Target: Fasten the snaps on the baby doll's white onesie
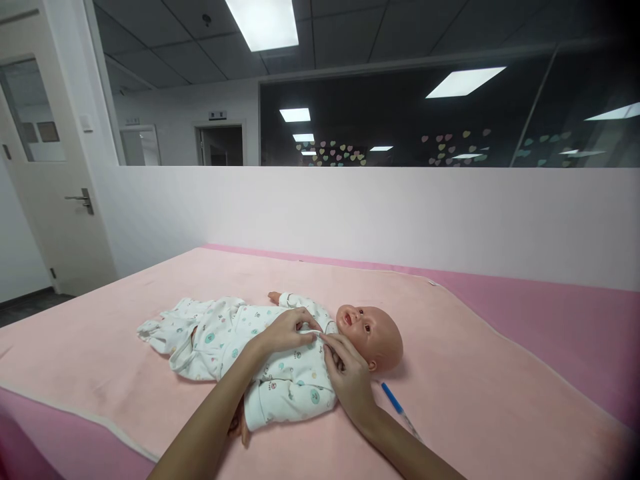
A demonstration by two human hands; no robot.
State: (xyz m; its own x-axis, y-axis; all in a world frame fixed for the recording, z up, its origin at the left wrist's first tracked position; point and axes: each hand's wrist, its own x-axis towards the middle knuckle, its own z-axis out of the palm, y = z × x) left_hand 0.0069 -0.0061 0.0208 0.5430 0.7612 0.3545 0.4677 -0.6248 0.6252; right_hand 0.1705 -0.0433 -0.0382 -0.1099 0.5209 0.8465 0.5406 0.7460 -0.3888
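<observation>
A wide bed covered by a pale pink fleece blanket (450, 347) fills the lower half of the view, laid over a deeper pink mattress cover (575, 313) that shows along the far and right edges. Behind it runs a plain white partition wall (350, 213) topped by a long dark glass window (400, 120) dotted with small pastel heart stickers, and a white door with a metal lever handle (83, 199) stands at the left. On the blanket, near the middle, a bald plastic baby doll (373, 333) lies on its back with its head to the right and its feet to the left, dressed in a white long-sleeved romper printed with small teal and pink motifs (225, 333). The 2 hands meet at the collar of the romper, just below the doll's chin. The left hand (287, 330) comes in from the lower left, its fingers curled and pinching the edge of the neckline. The right hand (350, 377) comes in from the lower right, thumb and forefinger pinching the same fabric edge, its palm resting over the doll's shoulder and hiding part of the near sleeve. The left forearm crosses the doll's near arm and covers part of it. A slim blue pen-like stick (395, 403) lies on the blanket just beside the right wrist, apart from the doll's head.
</observation>
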